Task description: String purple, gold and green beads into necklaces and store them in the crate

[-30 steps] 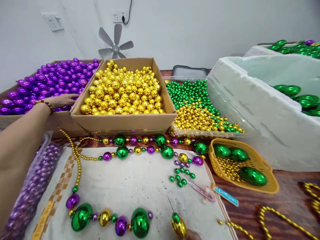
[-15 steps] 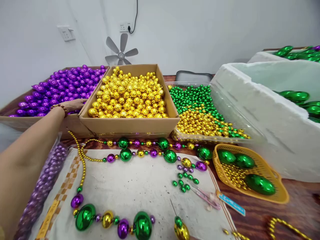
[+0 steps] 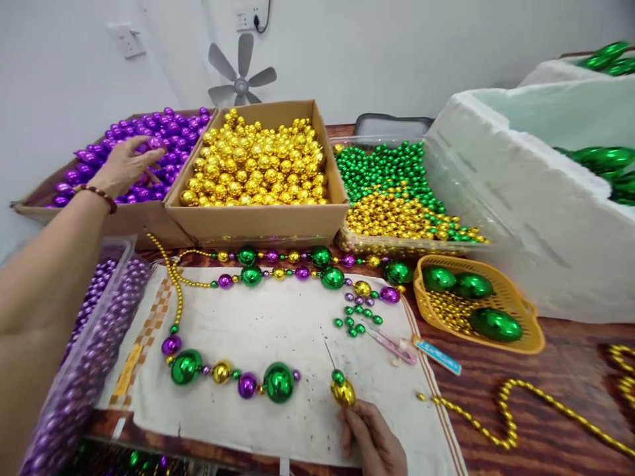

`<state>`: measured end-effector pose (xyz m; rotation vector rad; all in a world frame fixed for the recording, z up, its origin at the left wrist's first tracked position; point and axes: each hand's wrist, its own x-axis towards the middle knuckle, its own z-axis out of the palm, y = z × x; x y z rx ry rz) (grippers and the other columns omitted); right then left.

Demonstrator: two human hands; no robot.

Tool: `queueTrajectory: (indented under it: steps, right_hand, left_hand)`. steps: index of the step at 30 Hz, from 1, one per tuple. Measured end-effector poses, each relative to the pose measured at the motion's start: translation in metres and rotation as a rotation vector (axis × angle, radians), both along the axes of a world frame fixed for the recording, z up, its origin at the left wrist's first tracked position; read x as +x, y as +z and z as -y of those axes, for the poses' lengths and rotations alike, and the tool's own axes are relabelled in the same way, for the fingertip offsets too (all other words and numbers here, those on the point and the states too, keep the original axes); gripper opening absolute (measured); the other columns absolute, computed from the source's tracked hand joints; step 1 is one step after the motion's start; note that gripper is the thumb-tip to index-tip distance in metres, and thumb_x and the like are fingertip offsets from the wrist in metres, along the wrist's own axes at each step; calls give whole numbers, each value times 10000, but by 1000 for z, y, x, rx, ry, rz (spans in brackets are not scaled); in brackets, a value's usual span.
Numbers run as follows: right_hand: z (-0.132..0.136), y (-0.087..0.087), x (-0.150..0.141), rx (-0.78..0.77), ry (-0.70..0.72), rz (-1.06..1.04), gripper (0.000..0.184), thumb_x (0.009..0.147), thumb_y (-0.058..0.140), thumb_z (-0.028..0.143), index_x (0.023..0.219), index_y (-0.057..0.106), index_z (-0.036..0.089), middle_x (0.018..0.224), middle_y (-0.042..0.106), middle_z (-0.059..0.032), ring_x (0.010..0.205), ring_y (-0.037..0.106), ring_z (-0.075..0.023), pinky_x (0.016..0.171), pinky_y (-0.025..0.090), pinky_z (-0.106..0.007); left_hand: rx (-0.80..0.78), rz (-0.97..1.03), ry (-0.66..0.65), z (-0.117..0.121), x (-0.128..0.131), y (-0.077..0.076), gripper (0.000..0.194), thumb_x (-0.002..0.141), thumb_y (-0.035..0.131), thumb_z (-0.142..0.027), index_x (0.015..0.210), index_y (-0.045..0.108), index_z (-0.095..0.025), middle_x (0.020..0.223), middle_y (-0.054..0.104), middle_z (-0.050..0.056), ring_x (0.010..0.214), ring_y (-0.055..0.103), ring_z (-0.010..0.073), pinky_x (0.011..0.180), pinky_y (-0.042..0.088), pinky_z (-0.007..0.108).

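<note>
My left hand is over the cardboard box of shiny purple beads. Its fingertips are closed around one purple bead. Low in the view, my right hand pinches a thin beading needle pointing up and away. A small green bead and a larger gold bead sit on the needle, just above my fingertips. On the pale cloth, a strand of green, purple and gold beads curves round, its near end left of my right hand.
Beside the purple box stands a box of gold beads. A clear tray holds small green and gold beads. Further right are a yellow basket and a white foam box. Pink-handled snips and loose green beads lie on the cloth.
My left hand has lifted from the box's near right corner, and a purple bead now shows in its fingertips. The view has tilted down, bringing my right hand into sight.
</note>
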<state>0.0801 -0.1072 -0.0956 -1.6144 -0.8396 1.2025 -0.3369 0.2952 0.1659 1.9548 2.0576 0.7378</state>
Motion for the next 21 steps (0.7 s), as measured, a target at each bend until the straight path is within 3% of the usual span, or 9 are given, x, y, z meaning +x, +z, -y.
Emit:
queueTrajectory:
  steps: [3,5,7,9,12,14,17,21]
  right_hand:
    - [-2,2,3,28,34,-3,456,878,643,637,821,686,187,533,595,1,508,569,-164,549,486,-263]
    - [-2,3,3,63,19,-36,412,891,653,590,819,675,185,543,604,-2,514,576,-163,564,497,-269]
    - [-2,5,2,106,-2,-82,374,900,662,549,811,660,185,559,616,-3,505,573,-156,561,502,-272]
    - [-1,6,1,151,-23,-125,335,912,665,504,813,653,184,563,615,2,501,571,-146,553,499,-263]
    - [0,6,0,209,-57,-194,294,914,677,453,810,646,179,600,628,3,481,564,-125,521,492,-249]
    - [1,6,0,240,-81,-245,278,907,687,432,806,638,178,638,642,1,469,560,-114,498,489,-244]
    - [2,5,-1,263,-96,-327,253,892,702,411,822,627,180,679,652,1,470,563,-108,464,475,-234]
    - [2,3,-1,284,-88,-379,244,881,709,400,841,613,179,719,662,-1,478,564,-100,462,473,-228]
  left_hand:
    - [92,98,-138,36,35,4,655,1015,460,-563,1469,358,-102,1057,645,7,701,547,-12,855,505,342]
    - [115,157,-350,70,72,-16,600,995,529,-524,1452,434,-147,1056,660,16,703,555,17,837,521,327]
    - [80,102,-614,107,116,-55,510,948,621,-502,1356,594,-195,1109,684,60,805,601,98,878,528,325]
    - [-36,-70,-823,142,159,-106,464,927,654,-493,1314,651,-237,1048,691,76,863,627,172,850,529,340]
    - [-210,-356,-853,178,207,-172,460,959,605,-487,1377,629,-296,1171,646,137,890,631,240,739,502,342]
    - [-245,-459,-832,188,223,-199,487,979,567,-491,1434,585,-318,1253,609,164,930,628,270,739,486,352]
    - [-219,-536,-811,192,229,-211,537,1000,510,-519,1505,506,-334,1286,572,173,1002,608,296,799,471,376]
    - [-165,-568,-781,194,227,-206,581,995,509,-552,1537,460,-351,1283,536,157,1098,567,307,913,427,414]
